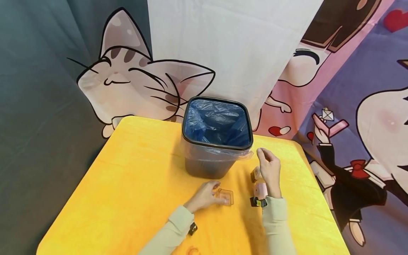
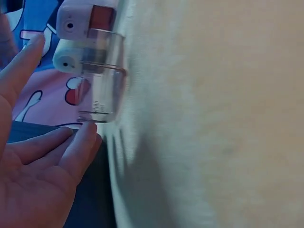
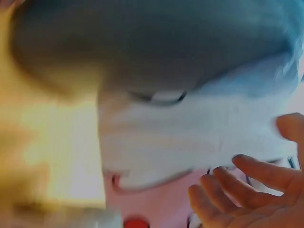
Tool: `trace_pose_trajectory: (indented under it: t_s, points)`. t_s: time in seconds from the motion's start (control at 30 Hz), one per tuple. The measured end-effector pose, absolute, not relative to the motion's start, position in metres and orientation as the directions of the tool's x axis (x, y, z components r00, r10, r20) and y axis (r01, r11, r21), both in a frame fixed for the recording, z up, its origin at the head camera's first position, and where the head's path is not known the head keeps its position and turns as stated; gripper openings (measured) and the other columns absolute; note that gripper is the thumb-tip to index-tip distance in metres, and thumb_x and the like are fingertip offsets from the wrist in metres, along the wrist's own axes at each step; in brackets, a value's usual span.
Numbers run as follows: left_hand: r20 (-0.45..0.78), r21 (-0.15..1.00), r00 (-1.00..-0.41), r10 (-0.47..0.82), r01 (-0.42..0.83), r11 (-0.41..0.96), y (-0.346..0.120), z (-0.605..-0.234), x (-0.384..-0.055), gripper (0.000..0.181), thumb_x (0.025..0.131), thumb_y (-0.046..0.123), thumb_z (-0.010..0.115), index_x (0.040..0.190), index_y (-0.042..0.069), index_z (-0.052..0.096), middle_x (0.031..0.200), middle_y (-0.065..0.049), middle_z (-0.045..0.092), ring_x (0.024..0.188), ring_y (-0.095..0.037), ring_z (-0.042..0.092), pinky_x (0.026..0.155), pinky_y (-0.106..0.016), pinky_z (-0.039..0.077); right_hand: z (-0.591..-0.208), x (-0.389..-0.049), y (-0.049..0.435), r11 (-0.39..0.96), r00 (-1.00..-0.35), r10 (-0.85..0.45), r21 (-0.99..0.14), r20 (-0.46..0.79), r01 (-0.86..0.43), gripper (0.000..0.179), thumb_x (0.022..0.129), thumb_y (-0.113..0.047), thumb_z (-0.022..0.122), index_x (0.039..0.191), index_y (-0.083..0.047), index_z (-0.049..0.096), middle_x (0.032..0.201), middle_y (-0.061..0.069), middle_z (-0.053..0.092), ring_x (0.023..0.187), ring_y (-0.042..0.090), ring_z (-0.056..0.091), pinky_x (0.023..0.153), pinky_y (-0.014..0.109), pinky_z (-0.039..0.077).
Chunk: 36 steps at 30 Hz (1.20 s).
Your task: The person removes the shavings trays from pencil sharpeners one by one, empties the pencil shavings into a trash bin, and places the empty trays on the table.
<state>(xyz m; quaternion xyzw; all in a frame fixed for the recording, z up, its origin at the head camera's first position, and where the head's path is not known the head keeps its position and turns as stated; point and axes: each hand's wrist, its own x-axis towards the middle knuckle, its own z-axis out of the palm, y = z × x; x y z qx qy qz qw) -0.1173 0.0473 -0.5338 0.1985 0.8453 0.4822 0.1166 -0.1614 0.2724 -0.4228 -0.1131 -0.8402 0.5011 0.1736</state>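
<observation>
My left hand is low over the table, thumb and fingers spread on either side of a small clear plastic box. In the left wrist view the fingers are nearly straight, fingertips right at the end of the box. My right hand is raised just right of the bin, its loosely bent fingers holding nothing in the right wrist view. Below it stand a pink pencil sharpener and a cream pencil sharpener, partly covered by the right hand and wrist. Both show a round hole in front.
A grey bin with a black rim and a blue-looking bag liner stands at the table's back. The yellow tablecloth extends widely to the left. Cartoon-printed curtains hang close behind and to the right.
</observation>
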Motion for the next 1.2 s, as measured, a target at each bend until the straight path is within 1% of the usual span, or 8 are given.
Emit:
trace_pose_trajectory:
  t_s: [0.1, 0.2, 0.37, 0.53, 0.73, 0.83, 0.97, 1.2]
  points:
    - [-0.005, 0.847, -0.893, 0.450, 0.235, 0.476, 0.051, -0.526, -0.122, 0.079, 0.071, 0.050, 0.073, 0.128, -0.001, 0.050, 0.124, -0.011, 0.056, 0.109, -0.023, 0.056, 0.092, -0.033, 0.048, -0.434, -0.160, 0.288, 0.623, -0.926, 0.344, -0.776, 0.158, 0.099, 0.046, 0.089, -0.041, 0.055, 0.120, -0.007, 0.060, 0.123, 0.015, 0.055, 0.113, 0.031, 0.050, 0.094, 0.048, 0.043]
    - [-0.005, 0.856, -0.886, 0.463, 0.236, 0.460, 0.055, -0.521, -0.129, 0.072, 0.076, 0.046, 0.070, 0.127, -0.001, 0.050, 0.124, -0.012, 0.056, 0.108, -0.024, 0.057, 0.090, -0.031, 0.049, -0.445, -0.160, 0.301, 0.703, -0.942, 0.312, -0.697, 0.123, 0.141, 0.046, 0.089, -0.031, 0.056, 0.123, -0.001, 0.055, 0.129, 0.024, 0.047, 0.118, 0.040, 0.043, 0.094, 0.053, 0.040]
    - [0.008, 0.880, -0.873, 0.488, 0.238, 0.411, 0.064, -0.519, -0.142, 0.060, 0.083, 0.038, 0.066, 0.124, -0.003, 0.050, 0.121, -0.014, 0.057, 0.107, -0.027, 0.058, 0.088, -0.029, 0.050, -0.454, -0.160, 0.312, 0.751, -0.956, 0.292, -0.612, -0.029, 0.248, 0.060, 0.088, -0.030, 0.058, 0.134, 0.004, 0.041, 0.135, 0.032, 0.030, 0.119, 0.051, 0.026, 0.093, 0.060, 0.034]
    - [0.050, 0.866, -0.854, 0.518, 0.295, 0.404, 0.078, -0.518, -0.149, 0.051, 0.087, 0.034, 0.062, 0.121, -0.003, 0.053, 0.116, -0.015, 0.059, 0.105, -0.026, 0.058, 0.088, -0.028, 0.050, -0.461, -0.163, 0.317, 0.764, -0.937, 0.293, -0.543, -0.189, 0.348, 0.076, 0.087, -0.038, 0.059, 0.143, 0.000, 0.023, 0.137, 0.034, 0.019, 0.114, 0.050, 0.024, 0.086, 0.062, 0.039]
    - [0.035, 0.872, -0.845, 0.533, 0.287, 0.397, 0.096, -0.512, -0.150, 0.048, 0.089, 0.030, 0.060, 0.124, -0.001, 0.052, 0.123, -0.014, 0.056, 0.107, -0.027, 0.058, 0.088, -0.027, 0.050, -0.474, -0.166, 0.319, 0.778, -0.926, 0.311, -0.503, -0.213, 0.377, 0.081, 0.085, -0.039, 0.061, 0.144, -0.004, 0.019, 0.139, 0.036, 0.011, 0.112, 0.054, 0.024, 0.081, 0.061, 0.041]
    - [-0.002, 0.879, -0.846, 0.533, 0.253, 0.404, 0.101, -0.511, -0.151, 0.049, 0.089, 0.029, 0.060, 0.128, 0.001, 0.049, 0.126, -0.012, 0.053, 0.107, -0.026, 0.058, 0.087, -0.026, 0.050, -0.479, -0.167, 0.318, 0.787, -0.926, 0.300, -0.489, -0.230, 0.377, 0.079, 0.085, -0.038, 0.060, 0.143, -0.003, 0.021, 0.136, 0.037, 0.013, 0.107, 0.054, 0.027, 0.076, 0.056, 0.043]
    - [-0.015, 0.890, -0.843, 0.537, 0.234, 0.392, 0.104, -0.513, -0.153, 0.048, 0.090, 0.025, 0.060, 0.130, 0.003, 0.046, 0.129, -0.011, 0.050, 0.107, -0.027, 0.058, 0.087, -0.025, 0.051, -0.483, -0.168, 0.318, 0.787, -0.926, 0.290, -0.490, -0.242, 0.375, 0.077, 0.084, -0.037, 0.061, 0.142, -0.001, 0.025, 0.128, 0.036, 0.023, 0.098, 0.046, 0.037, 0.070, 0.048, 0.045]
    - [0.048, 0.904, -0.843, 0.536, 0.265, 0.335, 0.109, -0.514, -0.156, 0.046, 0.090, 0.014, 0.060, 0.131, 0.002, 0.045, 0.128, -0.016, 0.051, 0.111, -0.027, 0.055, 0.089, -0.024, 0.049, -0.483, -0.168, 0.317, 0.773, -0.940, 0.311, -0.537, -0.142, 0.337, 0.068, 0.081, -0.030, 0.066, 0.134, 0.003, 0.039, 0.116, 0.030, 0.039, 0.096, 0.036, 0.040, 0.072, 0.043, 0.046]
